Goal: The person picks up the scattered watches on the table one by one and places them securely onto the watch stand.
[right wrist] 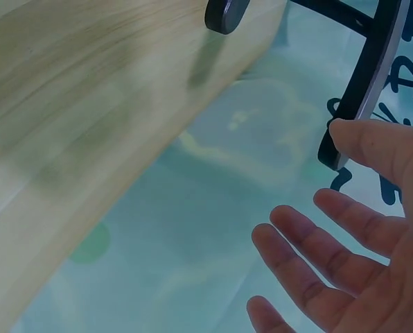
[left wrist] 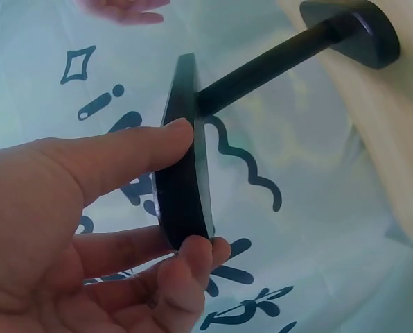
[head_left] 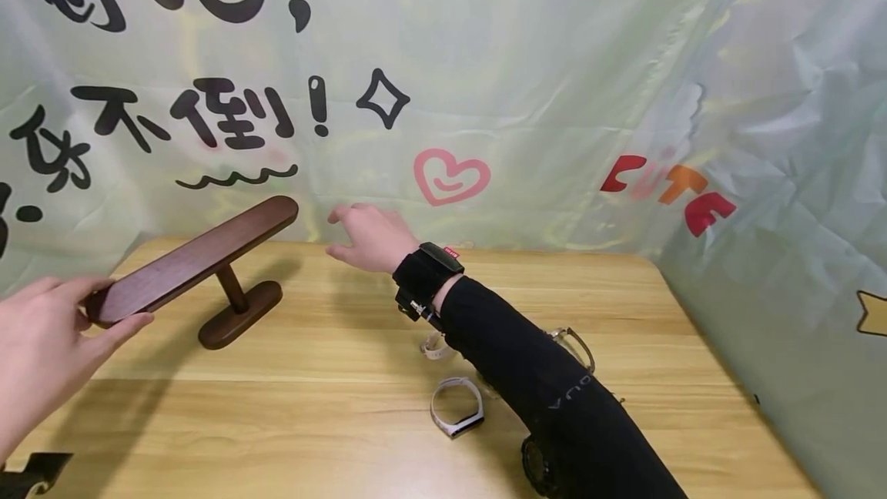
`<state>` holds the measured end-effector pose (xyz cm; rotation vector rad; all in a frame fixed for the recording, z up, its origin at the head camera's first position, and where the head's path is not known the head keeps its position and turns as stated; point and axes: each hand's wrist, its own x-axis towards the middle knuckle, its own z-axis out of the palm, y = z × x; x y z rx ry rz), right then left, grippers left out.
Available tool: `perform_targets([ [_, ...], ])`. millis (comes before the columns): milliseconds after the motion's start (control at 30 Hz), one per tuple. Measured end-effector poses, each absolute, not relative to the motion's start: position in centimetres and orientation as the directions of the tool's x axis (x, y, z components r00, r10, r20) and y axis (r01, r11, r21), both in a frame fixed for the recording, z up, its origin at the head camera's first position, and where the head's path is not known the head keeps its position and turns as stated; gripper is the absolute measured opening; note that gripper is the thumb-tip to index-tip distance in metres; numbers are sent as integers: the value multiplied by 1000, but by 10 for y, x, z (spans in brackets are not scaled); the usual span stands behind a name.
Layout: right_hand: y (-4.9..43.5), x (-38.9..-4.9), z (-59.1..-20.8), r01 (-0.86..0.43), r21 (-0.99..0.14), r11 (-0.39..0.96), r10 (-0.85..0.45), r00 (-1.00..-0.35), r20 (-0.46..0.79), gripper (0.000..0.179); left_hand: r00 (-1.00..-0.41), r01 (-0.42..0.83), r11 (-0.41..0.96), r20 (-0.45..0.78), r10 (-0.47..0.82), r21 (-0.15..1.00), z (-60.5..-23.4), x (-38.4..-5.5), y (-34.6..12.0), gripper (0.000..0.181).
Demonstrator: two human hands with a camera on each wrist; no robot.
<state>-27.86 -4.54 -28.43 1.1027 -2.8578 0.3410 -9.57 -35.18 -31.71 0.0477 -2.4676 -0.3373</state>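
Note:
My left hand pinches the near end of the top bar of a dark brown wooden T-shaped display stand, thumb on one side and fingers on the other. In the left wrist view the thumb and fingertips clasp that bar. The stand's oval base is at the tabletop; whether it rests fully flat is hard to tell. My right hand hovers past the far end of the bar, apart from it and holding nothing. Its fingers look spread and relaxed in the right wrist view, with the bar's end beyond the thumb.
On the wooden table lie a white fitness band, a pale-strapped watch, a thin metal-banded watch and a black watch, some partly behind my right sleeve. A printed cloth hangs behind the table. A dark object shows at lower left.

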Motion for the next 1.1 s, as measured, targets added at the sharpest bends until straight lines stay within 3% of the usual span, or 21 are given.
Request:
perform_targets([
  [433, -45, -288, -286, -666, -235, 708, -648, -745, 157, 51, -822, 84, 984, 569, -22, 158, -313, -108, -351, 74],
  [867, -33, -299, -283, -686, -277, 673, -659, -726, 197, 53, -833, 214, 972, 539, 127, 102, -306, -125, -338, 43],
  [967, -24, -301, -281, -691, -290, 662, -665, -720, 198, 46, -810, 263, 961, 561, 170, 88, -306, -132, -335, 44],
  [1100, -11, -306, -282, -700, -300, 648, -672, -711, 209, 36, -824, 281, 954, 536, 185, 102, -305, -141, -329, 51],
])
